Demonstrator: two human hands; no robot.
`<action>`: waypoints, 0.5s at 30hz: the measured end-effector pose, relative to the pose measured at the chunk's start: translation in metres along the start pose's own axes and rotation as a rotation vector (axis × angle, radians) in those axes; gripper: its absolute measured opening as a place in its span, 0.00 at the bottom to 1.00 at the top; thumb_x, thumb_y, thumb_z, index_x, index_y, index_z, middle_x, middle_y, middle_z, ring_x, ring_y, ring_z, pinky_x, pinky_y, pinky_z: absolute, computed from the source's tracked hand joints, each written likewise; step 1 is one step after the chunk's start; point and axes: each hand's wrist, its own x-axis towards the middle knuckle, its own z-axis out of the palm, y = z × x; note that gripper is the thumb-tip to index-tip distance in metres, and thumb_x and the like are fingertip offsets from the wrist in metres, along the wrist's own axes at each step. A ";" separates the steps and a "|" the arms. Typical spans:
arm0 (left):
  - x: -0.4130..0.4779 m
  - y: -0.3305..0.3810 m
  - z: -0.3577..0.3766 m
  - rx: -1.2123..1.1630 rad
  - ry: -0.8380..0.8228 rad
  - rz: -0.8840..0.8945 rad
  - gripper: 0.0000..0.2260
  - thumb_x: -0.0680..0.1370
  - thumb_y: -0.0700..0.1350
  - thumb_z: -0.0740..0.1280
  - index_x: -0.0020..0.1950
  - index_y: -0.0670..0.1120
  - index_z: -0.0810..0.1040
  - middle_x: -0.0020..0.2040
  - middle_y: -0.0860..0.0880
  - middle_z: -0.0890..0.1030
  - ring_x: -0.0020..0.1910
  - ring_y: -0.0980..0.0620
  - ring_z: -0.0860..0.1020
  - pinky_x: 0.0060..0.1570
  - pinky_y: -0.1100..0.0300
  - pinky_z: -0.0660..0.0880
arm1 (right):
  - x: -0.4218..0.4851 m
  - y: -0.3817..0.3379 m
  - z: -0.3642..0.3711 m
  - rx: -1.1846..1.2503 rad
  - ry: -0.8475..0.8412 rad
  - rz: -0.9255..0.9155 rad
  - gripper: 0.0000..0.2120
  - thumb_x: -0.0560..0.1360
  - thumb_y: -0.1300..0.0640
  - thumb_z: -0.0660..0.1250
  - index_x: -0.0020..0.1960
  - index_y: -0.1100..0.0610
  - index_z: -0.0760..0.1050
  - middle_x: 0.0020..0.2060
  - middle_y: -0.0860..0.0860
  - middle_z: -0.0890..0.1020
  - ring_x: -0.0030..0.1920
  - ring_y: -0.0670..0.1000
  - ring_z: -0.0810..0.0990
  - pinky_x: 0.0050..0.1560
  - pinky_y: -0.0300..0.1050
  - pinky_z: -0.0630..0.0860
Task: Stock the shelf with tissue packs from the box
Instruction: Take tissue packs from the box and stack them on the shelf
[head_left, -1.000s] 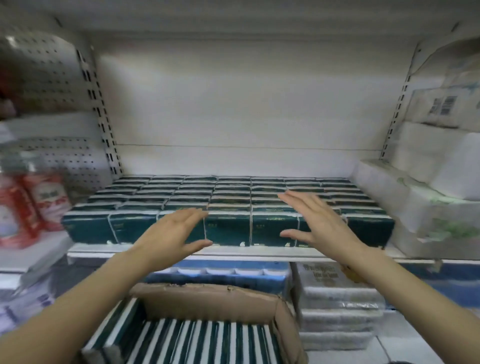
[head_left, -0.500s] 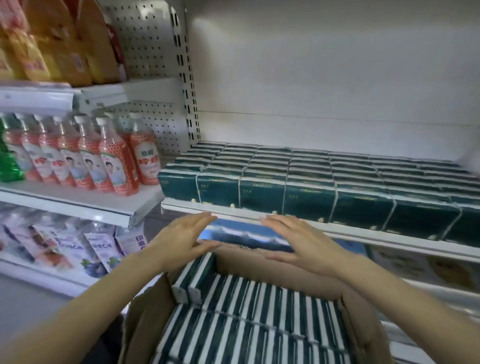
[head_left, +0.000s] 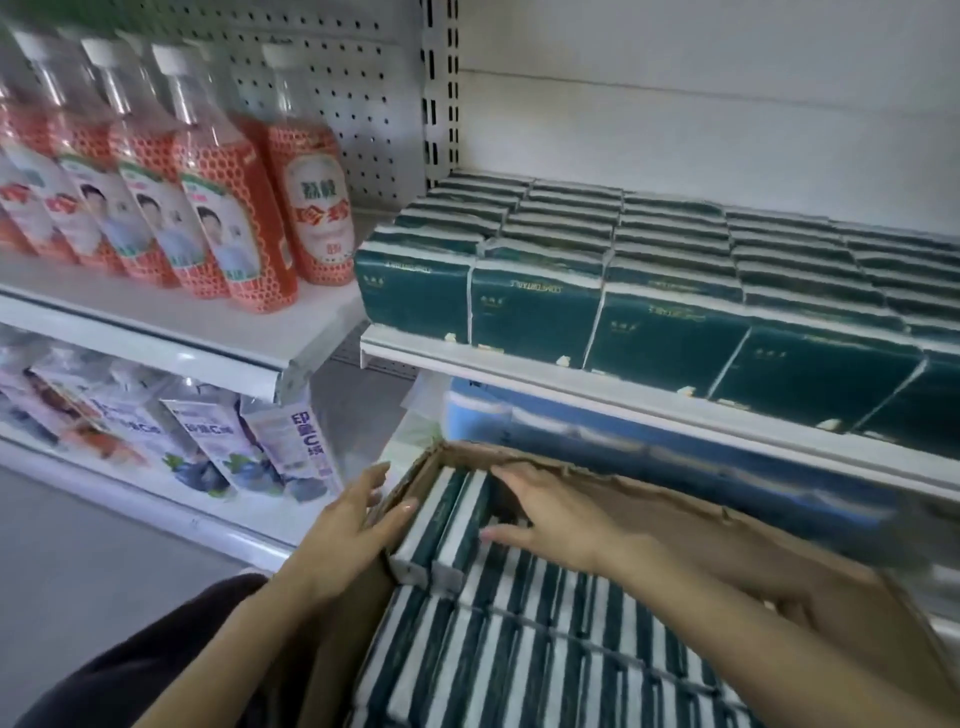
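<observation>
Head view, shop aisle.

**Shelving**
- White metal shelf (head_left: 571, 387), right of centre. Dark green tissue packs (head_left: 535, 312) lie on it in one layer, rows running to the back, front row at the lip.
- White back panel (head_left: 675, 104) above the packs, with open height over the layer.
- Slotted upright (head_left: 439, 78) and pegboard (head_left: 337, 78) to the left.
- Side shelf (head_left: 156, 332), left. Red-orange drink bottles (head_left: 234, 218) with white caps stand upright in rows.
- Below the side shelf: printed pouches (head_left: 208, 441), blurred.
- Below the tissue shelf: blue wrapped packages (head_left: 519, 421), blurred, kind not readable.
- Grey floor (head_left: 78, 545), lower left.

**Box**
- Cardboard box (head_left: 675, 514), bottom centre, open, top edge torn. It sits just below and in front of the shelf lip. Its near side is cut off by the frame.
- Boxed packs (head_left: 519, 649) stand on edge, green-and-white striped, filling the box.
- Two raised packs (head_left: 441, 525) at the far left corner stand higher than the rest.

**Hands**
- Left hand (head_left: 353, 525): outside the box, fingers straight along its left wall, thumb across the rim, holding nothing.
- Right hand (head_left: 550, 519): inside the box, fingers extended over a dark gap beside the two raised packs, thumb touching a pack top. No grasp shows, and how deep the fingers reach cannot be told.

**Other**
- Dark fabric (head_left: 130, 670), lower left, not identifiable.
</observation>
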 end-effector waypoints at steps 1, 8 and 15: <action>0.002 -0.002 0.000 -0.075 -0.012 -0.038 0.34 0.70 0.70 0.62 0.71 0.53 0.67 0.68 0.53 0.74 0.62 0.56 0.74 0.58 0.65 0.66 | 0.008 0.000 0.005 0.037 0.007 0.022 0.37 0.74 0.37 0.64 0.77 0.51 0.56 0.74 0.50 0.63 0.72 0.50 0.64 0.71 0.47 0.65; 0.004 0.001 0.016 -0.267 -0.144 -0.137 0.11 0.79 0.57 0.62 0.60 0.58 0.75 0.58 0.60 0.79 0.60 0.59 0.75 0.55 0.68 0.68 | 0.034 -0.006 0.025 0.111 0.087 0.122 0.41 0.69 0.37 0.71 0.75 0.53 0.61 0.69 0.50 0.64 0.71 0.51 0.61 0.71 0.47 0.62; 0.024 0.015 0.026 -0.306 -0.145 -0.151 0.27 0.72 0.69 0.63 0.66 0.56 0.73 0.62 0.54 0.78 0.62 0.52 0.75 0.67 0.52 0.68 | 0.036 -0.015 0.030 0.194 0.109 0.196 0.32 0.66 0.43 0.76 0.63 0.54 0.67 0.58 0.49 0.67 0.60 0.50 0.69 0.55 0.43 0.69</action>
